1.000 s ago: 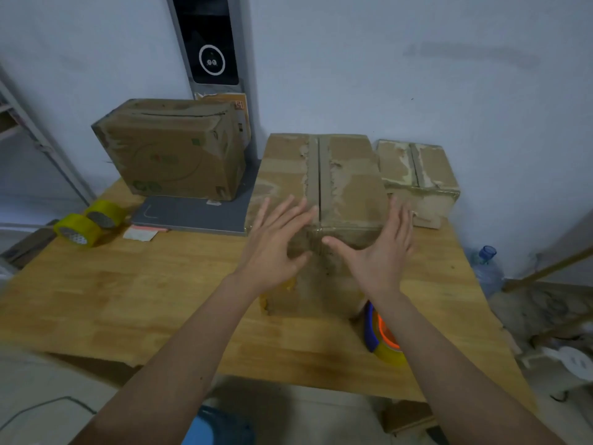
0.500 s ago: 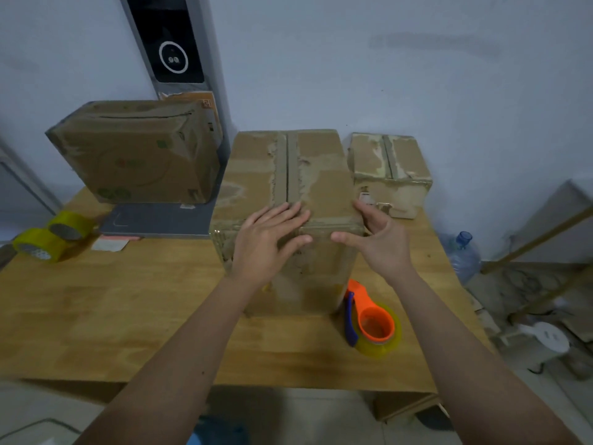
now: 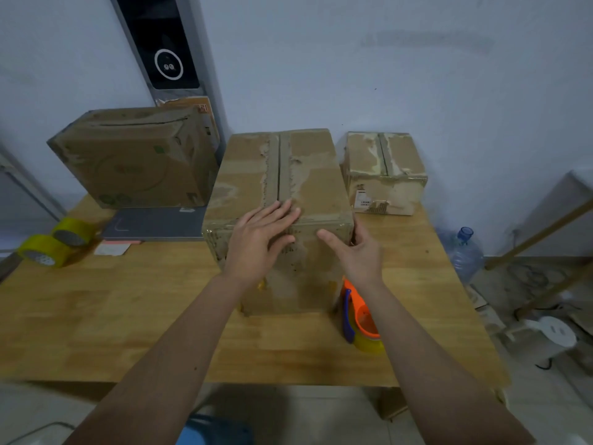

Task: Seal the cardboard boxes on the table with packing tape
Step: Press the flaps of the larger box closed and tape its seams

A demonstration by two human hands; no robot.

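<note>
A worn cardboard box [image 3: 308, 178] stands in the middle of the wooden table [image 3: 128, 313], its top flaps closed with a seam down the centre. My left hand [image 3: 261, 240] lies flat over the box's near top edge, fingers straight across the seam. My right hand [image 3: 357, 252] holds the box's near right corner, thumb on the front face and fingers around the right side. An orange and blue tape dispenser [image 3: 361, 319] with a yellowish roll lies on the table by the box's right foot, partly behind my right forearm.
A larger box [image 3: 134, 159] leans at the back left on a grey flat pad [image 3: 154, 223]. A smaller box [image 3: 383, 171] sits at the back right against the wall. Two yellow tape rolls [image 3: 54, 244] lie at the table's left edge. A water jug [image 3: 465, 252] stands on the floor right.
My left hand slid down onto the near top edge. My right hand moved from the box's top to its right corner and wrapped around it. The view shifted closer.
</note>
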